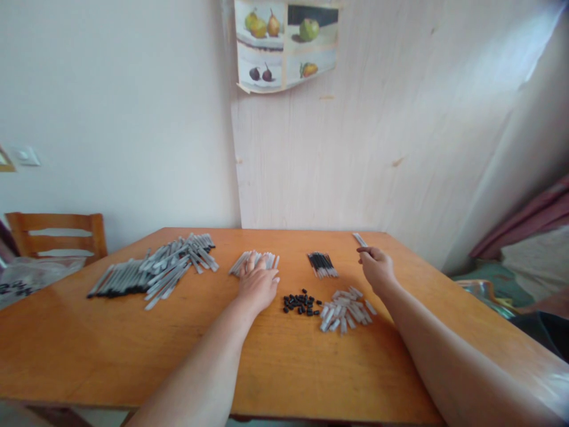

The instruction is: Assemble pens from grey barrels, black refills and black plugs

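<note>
My left hand [258, 281] lies palm down with its fingers spread over a row of translucent pen barrels [237, 265], covering part of them. Toward the far right of the table, my right hand [377, 270] has its fingers closed at the near end of a pale, slim pen barrel [359, 238]; the fingers partly hide their hold. Between the hands is a neat row of black pen refills with pale tips [322, 264]. Nearer to me lie a scatter of small black plugs [301, 303] and a heap of clear pen caps [344, 311].
A large pile of translucent pen barrels [173, 264], some with black ends, spreads over the left of the wooden table [284, 367]. Behind the table stands a wall with fruit pictures [287, 44]. A wooden chair [57, 225] is at the left.
</note>
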Demonstrator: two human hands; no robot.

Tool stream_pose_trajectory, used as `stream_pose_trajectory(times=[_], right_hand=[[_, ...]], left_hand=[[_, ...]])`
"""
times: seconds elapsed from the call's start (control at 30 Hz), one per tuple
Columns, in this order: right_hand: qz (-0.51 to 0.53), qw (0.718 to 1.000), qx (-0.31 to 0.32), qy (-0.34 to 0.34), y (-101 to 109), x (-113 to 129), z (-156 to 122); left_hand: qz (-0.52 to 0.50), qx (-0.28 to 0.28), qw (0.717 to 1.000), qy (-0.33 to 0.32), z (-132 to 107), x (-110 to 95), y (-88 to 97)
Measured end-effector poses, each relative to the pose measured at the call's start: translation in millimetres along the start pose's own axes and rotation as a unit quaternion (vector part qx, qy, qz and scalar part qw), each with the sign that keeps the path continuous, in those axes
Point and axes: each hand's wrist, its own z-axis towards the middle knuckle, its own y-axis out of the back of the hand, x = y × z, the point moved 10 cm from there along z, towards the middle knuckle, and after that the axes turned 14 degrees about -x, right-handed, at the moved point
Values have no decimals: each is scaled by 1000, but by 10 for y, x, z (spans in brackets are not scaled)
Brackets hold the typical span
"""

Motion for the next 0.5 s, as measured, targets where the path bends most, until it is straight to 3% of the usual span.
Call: stream_pose_trajectory(times=[0.17, 0.5], right_hand=[[3, 1000, 10, 0, -24, 15, -9], [-26, 999, 27, 33, -92, 93, -23]], left_hand=[[1, -18, 1000, 2, 41, -47, 77], [40, 16, 999, 18, 35, -86, 49]])
